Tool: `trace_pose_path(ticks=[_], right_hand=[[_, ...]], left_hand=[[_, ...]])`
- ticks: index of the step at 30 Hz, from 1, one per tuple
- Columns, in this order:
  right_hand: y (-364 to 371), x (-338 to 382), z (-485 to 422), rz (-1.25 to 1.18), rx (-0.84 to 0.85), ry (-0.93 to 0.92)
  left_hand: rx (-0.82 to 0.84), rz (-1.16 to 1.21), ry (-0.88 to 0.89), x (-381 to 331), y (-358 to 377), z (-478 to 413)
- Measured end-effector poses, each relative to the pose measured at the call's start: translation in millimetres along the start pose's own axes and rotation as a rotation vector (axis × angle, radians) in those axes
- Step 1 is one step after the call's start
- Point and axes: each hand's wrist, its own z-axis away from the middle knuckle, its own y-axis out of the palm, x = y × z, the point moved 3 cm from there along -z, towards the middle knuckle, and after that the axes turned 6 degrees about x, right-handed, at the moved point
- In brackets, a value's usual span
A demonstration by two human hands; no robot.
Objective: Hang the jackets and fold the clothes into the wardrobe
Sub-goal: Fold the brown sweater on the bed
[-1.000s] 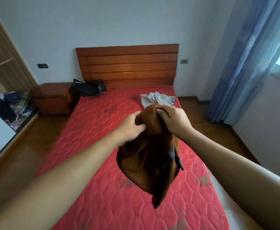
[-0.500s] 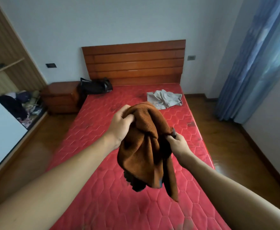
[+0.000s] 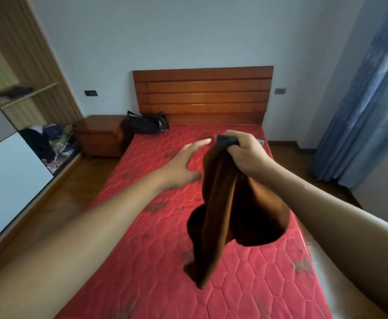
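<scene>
Gripping the brown garment (image 3: 239,203) (bunched), the right hand (image 3: 245,155) lifts it; left hand (image 3: 183,166) spread, empty.

So the right grip (image 3: 245,155) is curled tight round the top of a brown garment (image 3: 229,215), which dangles over the red bed (image 3: 142,249). Left grip (image 3: 183,164) hangs just beside it, fingers spread, holding nothing. Black bag (image 3: 147,122) sits by the headboard (image 3: 202,95), wardrobe (image 3: 27,54) off left.

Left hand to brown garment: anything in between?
Nothing visible. The open left hand is right beside the brown garment, which hangs from the right hand above the red mattress.
</scene>
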Motion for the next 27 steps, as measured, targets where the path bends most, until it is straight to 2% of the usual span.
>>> trace_pose_path(ticks=[3, 5, 11, 17, 22, 24, 27], right_hand=[[-9, -7, 4, 0.146, 0.073, 0.006], [-21, -17, 11, 0.183, 0.065, 0.024], [-67, -69, 44, 0.384, 0.084, 0.220], [-50, -135, 87, 0.543, 0.265, 0.453], [-13, -167, 104, 0.410, 0.285, 0.485], [-11, -178, 100, 0.350, 0.226, 0.447], [-15, -193, 91, 0.070, 0.108, 0.522]], left_hand=[[0.135, -0.011, -0.010, -13, 15, -27], [0.156, -0.006, 0.066, -18, 28, -40], [-0.019, -0.046, 0.169, -36, 43, -58], [-0.083, 0.019, 0.246, -70, 46, -56], [-0.102, 0.049, 0.193, -84, 26, -37], [-0.079, 0.009, 0.154, -83, 17, -26], [-0.027, -0.058, 0.051, -74, 3, -9]])
